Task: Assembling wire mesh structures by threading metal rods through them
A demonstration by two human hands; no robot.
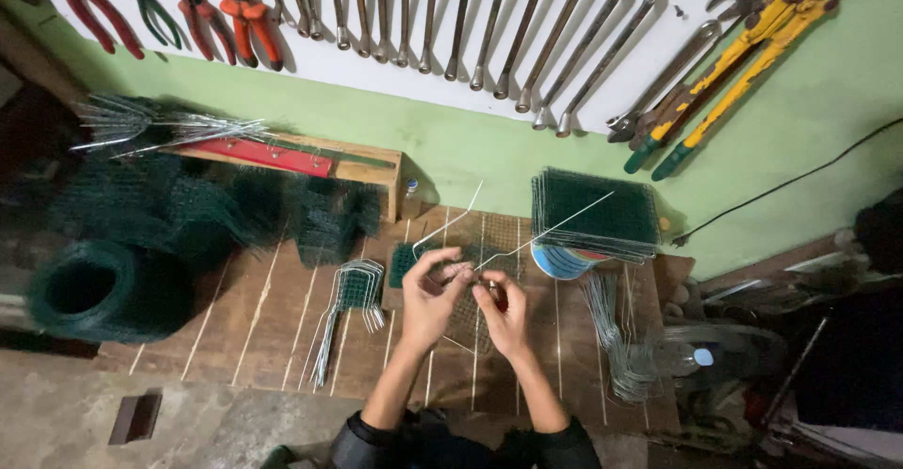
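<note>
Over the middle of a wooden workbench, my left hand pinches a thin bent steel wire whose free ends rise toward the wall. My right hand grips a small tool with a red handle against the same wire, and a second wire end slants up to the right. Both hands sit close together above a small piece of green mesh. Bent wire pieces lie just left of my left hand.
A stack of green mesh panels rests on a round container at the back right. Rolls and folded green mesh crowd the left. Loose wires lie at the right. Pliers, wrenches and yellow bolt cutters hang on the wall.
</note>
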